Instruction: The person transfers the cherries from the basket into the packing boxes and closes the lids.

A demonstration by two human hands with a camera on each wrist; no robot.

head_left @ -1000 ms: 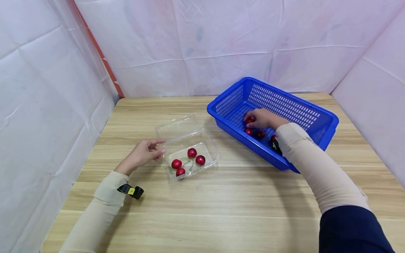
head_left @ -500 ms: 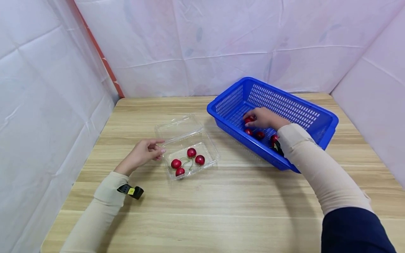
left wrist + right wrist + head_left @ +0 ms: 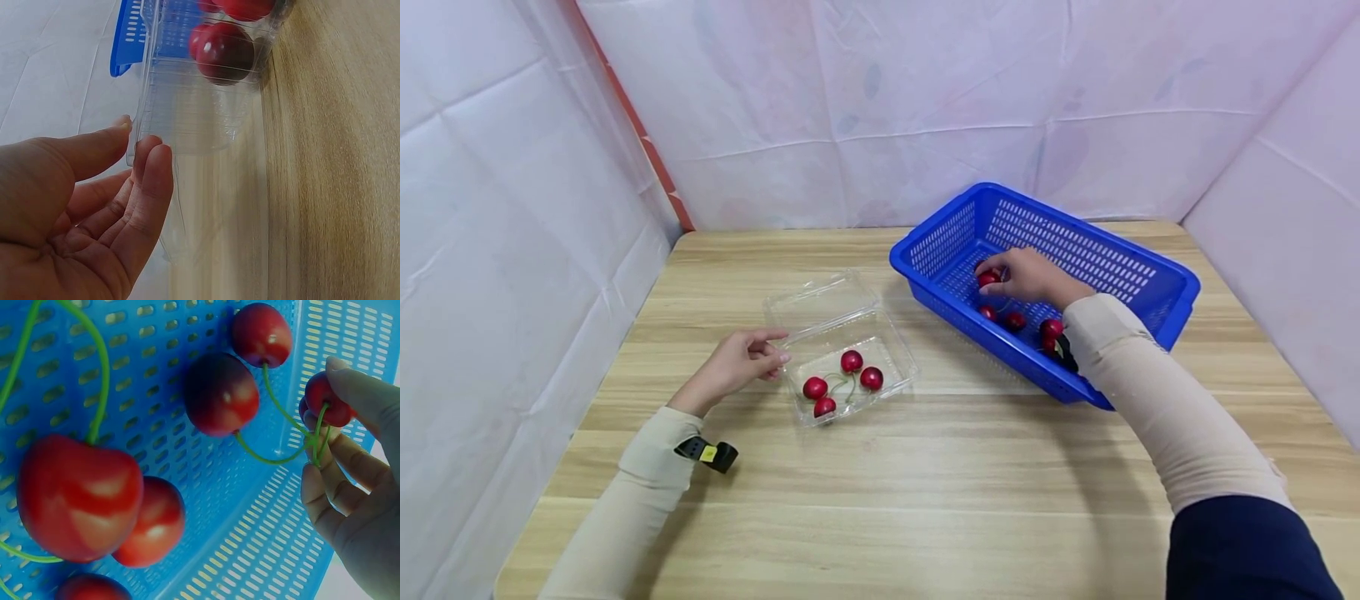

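My left hand (image 3: 733, 367) is at the left side of a clear plastic clamshell box (image 3: 880, 333), whose lid is folded back. In the left wrist view the thumb and fingertips (image 3: 156, 169) pinch the box's edge. Several red cherries (image 3: 852, 361) with green stems lie inside the box. Over on the right, my right hand (image 3: 1033, 275) reaches into a blue plastic basket (image 3: 1183, 296) and pinches a cherry (image 3: 328, 400) between thumb and fingers. Its stem meets those of other cherries (image 3: 222, 394) in the basket. A second fruit behind the pinched cherry is mostly hidden.
More cherries (image 3: 81, 497) lie in the basket, close to the right wrist camera. A wooden table (image 3: 880, 517) carries both containers. White cloth walls (image 3: 850, 108) stand behind the table and on both sides.
My right hand has risen slightly inside the basket with the pinched cherry. The left hand stays at the box's edge.
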